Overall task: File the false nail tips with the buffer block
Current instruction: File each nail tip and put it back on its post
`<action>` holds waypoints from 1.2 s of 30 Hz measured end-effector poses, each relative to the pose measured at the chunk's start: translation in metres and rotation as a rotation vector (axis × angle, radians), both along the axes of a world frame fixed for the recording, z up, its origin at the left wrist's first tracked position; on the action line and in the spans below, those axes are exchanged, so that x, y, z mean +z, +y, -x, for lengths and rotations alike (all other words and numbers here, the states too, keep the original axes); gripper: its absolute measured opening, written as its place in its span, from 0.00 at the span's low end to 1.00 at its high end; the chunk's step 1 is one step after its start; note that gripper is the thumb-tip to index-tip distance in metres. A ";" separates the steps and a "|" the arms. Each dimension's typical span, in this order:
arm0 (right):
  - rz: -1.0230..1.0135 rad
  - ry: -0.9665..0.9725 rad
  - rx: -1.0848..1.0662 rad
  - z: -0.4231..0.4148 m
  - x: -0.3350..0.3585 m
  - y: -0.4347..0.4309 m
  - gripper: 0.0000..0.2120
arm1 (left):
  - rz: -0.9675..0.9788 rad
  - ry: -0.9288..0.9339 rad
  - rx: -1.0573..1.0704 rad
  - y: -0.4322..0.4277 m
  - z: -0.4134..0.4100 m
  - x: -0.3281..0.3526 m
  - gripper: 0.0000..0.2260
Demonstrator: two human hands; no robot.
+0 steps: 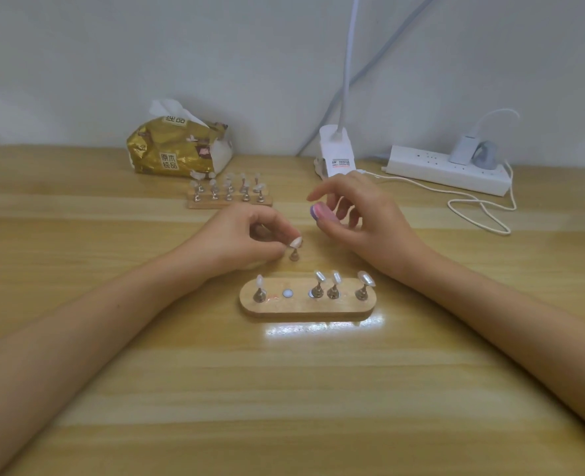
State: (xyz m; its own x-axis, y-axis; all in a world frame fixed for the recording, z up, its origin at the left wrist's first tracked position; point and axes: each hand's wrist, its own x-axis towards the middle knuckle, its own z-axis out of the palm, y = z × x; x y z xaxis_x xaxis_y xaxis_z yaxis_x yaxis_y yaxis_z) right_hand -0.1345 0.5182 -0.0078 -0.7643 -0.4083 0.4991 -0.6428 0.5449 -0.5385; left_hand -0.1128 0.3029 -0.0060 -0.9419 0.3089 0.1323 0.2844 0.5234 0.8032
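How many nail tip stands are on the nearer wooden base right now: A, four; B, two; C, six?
A: four stands sit on the nearer wooden base, one left of a bare magnet spot, three right; the left hand holds a fifth stand behind it.

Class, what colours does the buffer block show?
The buffer block is pink on its side with a purple end; the head view shows it.
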 end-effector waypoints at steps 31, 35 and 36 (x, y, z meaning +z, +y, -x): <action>0.045 -0.175 0.093 -0.002 0.003 -0.010 0.08 | 0.007 0.073 0.153 0.007 -0.002 -0.003 0.09; 0.057 -0.068 0.095 -0.007 0.004 -0.010 0.05 | -0.003 0.067 0.152 0.007 -0.001 -0.003 0.09; 0.081 -0.043 0.102 -0.008 0.004 -0.010 0.05 | -0.004 0.061 0.148 0.007 -0.001 -0.003 0.08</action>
